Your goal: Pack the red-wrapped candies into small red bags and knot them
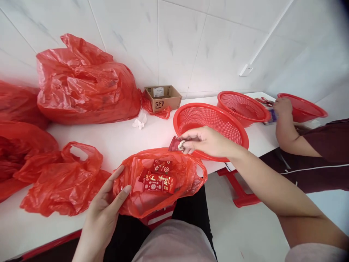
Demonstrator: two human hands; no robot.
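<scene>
My left hand (107,203) grips the left rim of an open red plastic bag (131,203), its thumb inside and fingers outside. Several small red printed packets (158,182) with gold and white lettering lie in the bag. Above the bag's far right rim, my right hand (203,142) is closed on a dark red packet (174,144). A small pale piece shows at its fingertips, too small to name. Just behind this hand stands a red perforated basket (209,111), partly hidden by the hand and forearm.
Filled red bags (89,87) stand at the left, with a crumpled red bag (65,185) nearer. A cardboard box (163,100) and white tissue (140,120) lie by the wall. At right, a co-worker's hand (283,107) is near another red basket (302,105); a red stool (242,193) stands below.
</scene>
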